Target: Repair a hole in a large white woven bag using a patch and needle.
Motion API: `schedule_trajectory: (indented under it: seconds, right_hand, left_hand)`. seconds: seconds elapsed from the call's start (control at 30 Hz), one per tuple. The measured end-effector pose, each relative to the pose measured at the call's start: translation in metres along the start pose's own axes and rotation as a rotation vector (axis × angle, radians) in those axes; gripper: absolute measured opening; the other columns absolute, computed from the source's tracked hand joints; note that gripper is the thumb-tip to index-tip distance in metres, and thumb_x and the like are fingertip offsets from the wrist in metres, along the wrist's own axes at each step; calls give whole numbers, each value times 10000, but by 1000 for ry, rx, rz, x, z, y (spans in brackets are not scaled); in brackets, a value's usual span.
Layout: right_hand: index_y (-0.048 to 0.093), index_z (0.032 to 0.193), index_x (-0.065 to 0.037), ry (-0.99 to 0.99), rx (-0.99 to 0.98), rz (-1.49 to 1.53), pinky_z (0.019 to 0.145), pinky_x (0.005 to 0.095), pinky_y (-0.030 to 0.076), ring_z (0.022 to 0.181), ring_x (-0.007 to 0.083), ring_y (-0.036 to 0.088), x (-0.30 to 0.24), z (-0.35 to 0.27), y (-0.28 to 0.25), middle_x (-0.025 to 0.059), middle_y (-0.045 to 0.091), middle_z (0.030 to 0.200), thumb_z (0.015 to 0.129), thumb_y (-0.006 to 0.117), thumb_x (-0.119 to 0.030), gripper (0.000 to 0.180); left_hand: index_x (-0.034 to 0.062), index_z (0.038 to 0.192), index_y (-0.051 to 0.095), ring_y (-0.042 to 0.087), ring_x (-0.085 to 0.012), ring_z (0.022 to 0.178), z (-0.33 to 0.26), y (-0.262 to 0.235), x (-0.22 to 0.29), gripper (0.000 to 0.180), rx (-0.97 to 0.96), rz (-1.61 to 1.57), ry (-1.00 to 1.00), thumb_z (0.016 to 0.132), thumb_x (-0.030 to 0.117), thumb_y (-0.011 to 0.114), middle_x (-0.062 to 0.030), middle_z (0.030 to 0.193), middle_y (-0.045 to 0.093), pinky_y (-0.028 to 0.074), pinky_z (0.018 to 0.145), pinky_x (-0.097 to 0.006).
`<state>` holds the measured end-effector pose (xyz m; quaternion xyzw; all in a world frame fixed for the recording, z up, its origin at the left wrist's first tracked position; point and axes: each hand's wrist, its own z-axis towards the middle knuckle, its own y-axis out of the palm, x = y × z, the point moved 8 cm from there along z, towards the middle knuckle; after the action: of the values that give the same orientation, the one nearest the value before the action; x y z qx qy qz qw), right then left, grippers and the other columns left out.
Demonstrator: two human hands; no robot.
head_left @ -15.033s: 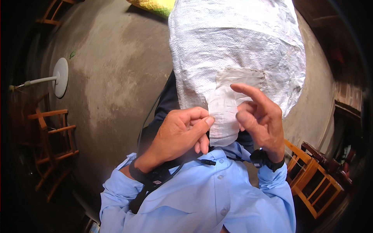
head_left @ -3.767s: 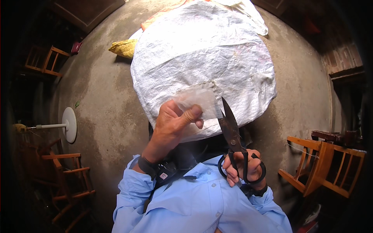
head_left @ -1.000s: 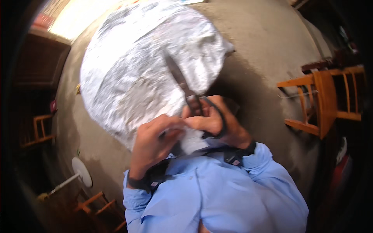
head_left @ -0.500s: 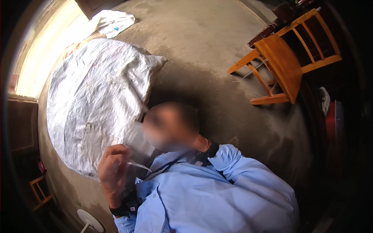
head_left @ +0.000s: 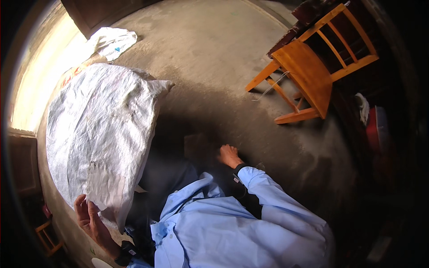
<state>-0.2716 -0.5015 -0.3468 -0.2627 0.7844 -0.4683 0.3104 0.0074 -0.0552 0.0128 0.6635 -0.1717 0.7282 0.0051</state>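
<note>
A large white woven sack [head_left: 107, 120] lies spread out at the left. Over its near edge, my left hand [head_left: 94, 223] pinches the corner of a thin, pale, see-through sheet [head_left: 108, 193], which lies against a greyish patch of the sack. My right hand [head_left: 230, 155] is out in front of me with its fingers curled, above a shadowed area. Whatever those fingers may hold is hidden. Beside them is a dim brownish square shape [head_left: 196, 146], too dark to name.
A wooden chair [head_left: 306, 73] stands at the far right, a pale cord hanging from its seat. Behind the sack lies a crumpled white bag [head_left: 115, 42]. A red and white container [head_left: 377, 129] is at the right edge. Bare concrete floor [head_left: 201, 49] stretches ahead.
My hands have moved apart: the left went down and left with the thin sheet to the sack's near edge, the right reached forward and down, away from my face.
</note>
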Motion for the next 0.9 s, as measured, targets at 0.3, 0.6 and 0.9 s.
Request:
schedule_trajectory:
  seconds: [0.3,0.6,0.9]
  right_hand:
    - [648,924,-29,-124,897,465,684,383,527,777,261,677,24,-14,-310,143,670,882,945,648,-90,65]
    - [729,1104,-39,128,922,-25,813,390,550,904,285,683,146,24,-431,158,664,1027,866,783,-146,266]
    - [774,1037,-62,-114,1006,-202,895,382,542,969,286,700,273,54,-424,115,741,1047,955,726,-261,220]
  left_hand:
    - [4,1215,664,500,-54,833,-2,-35,-11,259,137,111,-57,1010,161,672,32,914,604,375,756,-200]
    - [-5,1195,665,541,-70,876,10,-44,-9,250,192,167,-29,1006,160,665,14,947,620,428,772,-226]
    - [-8,1170,654,630,-92,868,46,-43,2,212,201,38,34,978,74,688,-39,1001,691,524,784,-249]
